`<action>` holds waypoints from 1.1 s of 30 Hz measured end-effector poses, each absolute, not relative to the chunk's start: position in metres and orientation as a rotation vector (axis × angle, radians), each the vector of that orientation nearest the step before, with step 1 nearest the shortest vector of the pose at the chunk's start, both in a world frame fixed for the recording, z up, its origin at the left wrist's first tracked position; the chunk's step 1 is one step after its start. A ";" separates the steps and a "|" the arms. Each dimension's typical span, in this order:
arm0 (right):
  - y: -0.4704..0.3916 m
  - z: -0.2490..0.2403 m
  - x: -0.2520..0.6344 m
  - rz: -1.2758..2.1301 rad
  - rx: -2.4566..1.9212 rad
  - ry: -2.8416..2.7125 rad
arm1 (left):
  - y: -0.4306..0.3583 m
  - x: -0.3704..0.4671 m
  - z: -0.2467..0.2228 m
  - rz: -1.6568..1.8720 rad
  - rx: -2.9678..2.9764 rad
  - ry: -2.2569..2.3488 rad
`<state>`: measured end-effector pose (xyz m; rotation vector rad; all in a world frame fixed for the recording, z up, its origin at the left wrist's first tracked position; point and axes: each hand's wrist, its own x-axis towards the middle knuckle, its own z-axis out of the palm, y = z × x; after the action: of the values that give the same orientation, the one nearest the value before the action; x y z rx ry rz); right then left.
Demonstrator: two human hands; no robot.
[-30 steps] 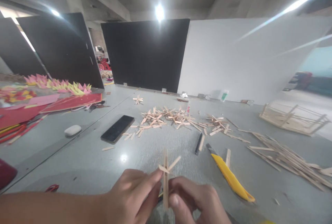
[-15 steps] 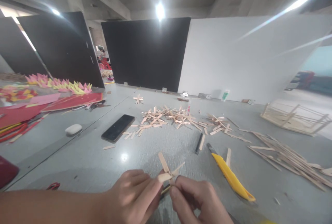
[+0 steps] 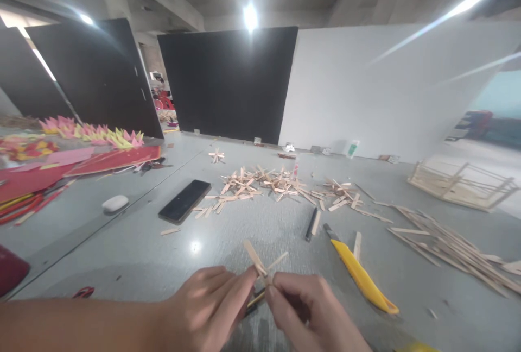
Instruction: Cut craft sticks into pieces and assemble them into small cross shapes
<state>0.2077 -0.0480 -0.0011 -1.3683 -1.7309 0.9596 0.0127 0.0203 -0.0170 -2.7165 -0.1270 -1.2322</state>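
Note:
A small crossed piece made of flat wooden sticks (image 3: pixel 254 256) is pinched between both hands at the bottom centre. My left hand (image 3: pixel 211 300) has its thumb and fingers closed on the piece's left side. On its right side, my right hand (image 3: pixel 303 300) grips it between thumb and forefinger. Beneath the hands a dark and yellow thin object (image 3: pixel 255 302) shows in part. A yellow cutter knife (image 3: pixel 362 273) lies right of my right hand. Beyond the hands lies a heap of wooden stick pieces (image 3: pixel 277 181).
A black phone (image 3: pixel 185 201) and a white case (image 3: pixel 115 203) lie to the left. Near the knife is a black pen (image 3: pixel 311 224). Long thin sticks (image 3: pixel 456 243) and a stick frame (image 3: pixel 462 186) stand at the right. Red paper (image 3: pixel 114 160) lies far left.
The crossed stick piece has turned and tilted in my fingers, its left stick now foreshortened. My hands have shifted slightly but keep their hold.

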 end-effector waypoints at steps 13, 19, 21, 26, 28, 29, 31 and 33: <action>-0.047 0.002 0.210 0.922 -1.396 -1.755 | 0.023 0.012 -0.021 -1.227 -2.708 -0.071; -0.049 0.005 0.210 0.728 -1.395 -1.872 | 0.022 0.011 -0.021 -1.186 -2.714 -0.080; -0.049 0.005 0.210 0.686 -1.408 -1.889 | 0.022 0.010 -0.022 -1.166 -2.725 -0.086; -0.046 -0.001 0.211 0.847 -1.400 -1.794 | 0.022 0.009 -0.016 -1.140 -2.744 -0.041; -0.045 -0.007 0.211 0.889 -1.333 -1.764 | 0.020 0.010 -0.010 -1.148 -2.675 -0.040; -0.044 -0.010 0.211 0.884 -1.305 -1.759 | 0.020 0.011 -0.008 -1.159 -2.638 -0.041; -0.045 -0.016 0.209 0.843 -1.289 -1.743 | 0.019 0.011 -0.008 -1.180 -2.589 -0.042; -0.048 -0.020 0.208 0.805 -1.312 -1.710 | 0.019 0.011 -0.012 -1.179 -2.595 -0.045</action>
<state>0.2076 -0.0476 -0.0201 -1.3121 -1.7100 0.8054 0.0106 0.0185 -0.0124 -2.5948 -0.0450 -1.1787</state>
